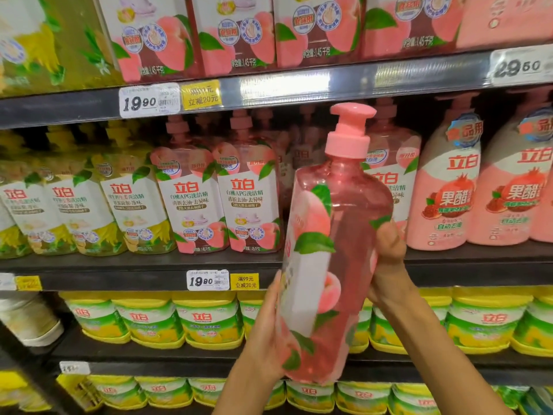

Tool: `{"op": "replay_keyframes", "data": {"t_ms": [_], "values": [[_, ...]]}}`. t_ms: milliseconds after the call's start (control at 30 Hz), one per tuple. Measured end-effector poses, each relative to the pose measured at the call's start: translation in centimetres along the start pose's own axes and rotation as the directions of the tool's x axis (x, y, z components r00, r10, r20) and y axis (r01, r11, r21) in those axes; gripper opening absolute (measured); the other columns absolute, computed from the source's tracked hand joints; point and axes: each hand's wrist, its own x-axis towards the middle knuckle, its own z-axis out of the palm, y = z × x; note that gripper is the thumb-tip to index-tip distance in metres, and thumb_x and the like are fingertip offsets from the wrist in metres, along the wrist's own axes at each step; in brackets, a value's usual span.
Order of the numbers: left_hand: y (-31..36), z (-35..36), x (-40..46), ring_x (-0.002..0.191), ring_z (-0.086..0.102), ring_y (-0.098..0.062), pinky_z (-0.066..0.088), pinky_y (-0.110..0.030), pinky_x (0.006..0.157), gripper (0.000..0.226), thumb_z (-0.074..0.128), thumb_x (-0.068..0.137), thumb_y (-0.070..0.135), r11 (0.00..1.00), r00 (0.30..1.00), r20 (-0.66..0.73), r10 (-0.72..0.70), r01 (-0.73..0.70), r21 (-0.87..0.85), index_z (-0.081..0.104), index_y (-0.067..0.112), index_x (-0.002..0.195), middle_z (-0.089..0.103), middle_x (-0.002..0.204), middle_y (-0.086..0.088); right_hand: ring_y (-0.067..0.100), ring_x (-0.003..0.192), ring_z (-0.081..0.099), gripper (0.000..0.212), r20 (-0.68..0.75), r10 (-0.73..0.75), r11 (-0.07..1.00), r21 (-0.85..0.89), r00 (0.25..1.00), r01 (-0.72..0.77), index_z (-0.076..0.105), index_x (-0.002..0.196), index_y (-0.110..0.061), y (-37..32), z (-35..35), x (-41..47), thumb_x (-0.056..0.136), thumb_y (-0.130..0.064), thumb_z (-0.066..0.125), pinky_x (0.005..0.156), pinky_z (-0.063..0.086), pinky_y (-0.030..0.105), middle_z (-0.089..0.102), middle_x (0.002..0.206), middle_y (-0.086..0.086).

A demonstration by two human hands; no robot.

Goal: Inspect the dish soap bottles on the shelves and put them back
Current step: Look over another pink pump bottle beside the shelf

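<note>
I hold a large clear pink peach dish soap bottle (344, 223) with a pink pump top upright in front of the middle shelf, turned so its side faces me. My left hand (266, 333) grips its lower left side and base. My right hand (389, 250) wraps the right side at mid height, fingers behind the bottle. More pink peach bottles (218, 193) stand in a row on the middle shelf (134, 277), and one (395, 163) stands directly behind the held one.
Yellow lemon bottles (98, 202) fill the middle shelf's left, pomegranate bottles (449, 190) its right. Boxed peach packs (233, 31) sit on the top shelf. Yellow-green tubs (206, 322) line the lower shelves. Price tags (206, 280) hang on shelf edges.
</note>
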Motion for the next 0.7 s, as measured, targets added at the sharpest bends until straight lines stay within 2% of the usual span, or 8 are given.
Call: {"op": "replay_keyframes", "data": {"t_ms": [67,100,167,233,333,400,533,700], "values": [[-1.0,0.5,-0.3,0.071,0.069,-0.041,0.058,-0.043,0.062,0.063,0.038,0.099,0.046,0.968,0.968,-0.017,-0.249,0.249,0.019,0.047,-0.008,0.131,0.067,0.091,-0.031,0.015,0.083,0.074,0.096,-0.017,0.109,0.986,0.127,0.994,-0.106,0.074,0.099,-0.027,-0.1,0.4,0.9,0.021,-0.081,0.079,0.074,0.055,0.02,0.077,0.082,0.005],[-1.6,0.4,-0.4,0.069,0.07,-0.038,0.059,-0.042,0.059,0.065,0.05,0.092,0.049,0.965,0.969,-0.036,-0.244,0.239,-0.105,0.047,0.0,0.135,0.069,0.091,-0.028,0.026,0.104,0.068,0.103,-0.037,0.107,0.994,0.038,0.994,-0.106,0.065,0.119,-0.022,-1.0,0.7,1.1,0.038,-0.085,0.073,0.092,0.051,0.031,0.073,0.104,0.016],[-1.9,0.3,-0.1,0.084,0.07,-0.037,0.058,-0.045,0.07,0.063,0.056,0.088,0.051,0.94,0.977,-0.047,-0.207,0.185,-0.286,0.052,0.009,0.135,0.068,0.107,-0.024,0.023,0.126,0.056,0.098,-0.03,0.128,0.991,-0.029,0.991,-0.129,0.053,0.135,-0.021,-1.6,0.6,0.8,0.061,-0.083,0.063,0.112,0.037,0.046,0.063,0.131,0.007],[-1.9,0.9,0.2,0.096,0.067,-0.036,0.055,-0.047,0.081,0.065,0.056,0.086,0.055,0.936,0.973,-0.061,-0.224,0.198,-0.291,0.054,0.012,0.135,0.063,0.121,-0.021,0.012,0.13,0.051,0.087,-0.015,0.164,0.983,-0.078,0.986,-0.165,0.046,0.141,-0.029,-1.3,0.4,0.4,0.068,-0.072,0.065,0.111,0.039,0.045,0.057,0.138,-0.007],[-2.1,0.3,0.0,0.114,0.061,-0.034,0.047,-0.048,0.096,0.065,0.053,0.087,0.055,0.948,0.984,-0.041,-0.174,0.157,-0.276,0.053,0.013,0.136,0.058,0.131,-0.019,0.006,0.109,0.066,0.078,-0.086,0.155,0.979,-0.124,0.984,-0.165,0.049,0.129,-0.032,-0.7,1.3,-0.4,0.062,-0.05,0.084,0.09,0.056,0.029,0.068,0.12,-0.009],[-2.0,-0.4,-0.3,0.124,0.054,-0.034,0.045,-0.047,0.102,0.057,0.049,0.092,0.053,0.983,0.994,-0.054,-0.1,0.09,-0.158,0.057,0.014,0.132,0.055,0.136,-0.018,0.013,0.102,0.07,0.074,-0.199,0.183,0.979,-0.054,0.963,-0.197,0.051,0.124,-0.024,-0.2,1.7,-0.6,0.062,-0.04,0.087,0.09,0.057,0.038,0.071,0.114,-0.001],[-0.3,-1.1,-1.0,0.128,0.052,-0.027,0.047,-0.041,0.1,0.053,0.065,0.083,0.051,0.986,0.994,-0.049,-0.098,0.104,0.132,0.061,0.022,0.128,0.055,0.137,-0.012,0.026,0.101,0.071,0.059,-0.23,0.253,0.966,0.108,0.94,-0.234,0.056,0.121,-0.013,-0.2,0.6,-0.2,0.07,-0.034,0.077,0.085,0.059,0.044,0.073,0.109,0.01],[2.2,0.3,-1.2,0.11,0.065,-0.016,0.056,-0.027,0.078,0.055,0.071,0.064,0.067,0.931,0.99,-0.042,-0.136,0.142,0.336,0.07,0.038,0.11,0.069,0.119,-0.001,0.028,0.107,0.069,0.028,-0.11,0.377,0.881,0.348,0.919,-0.32,0.074,0.106,-0.022,0.2,-0.5,0.6,0.081,-0.035,0.068,0.096,0.051,0.05,0.072,0.113,0.011]]}}
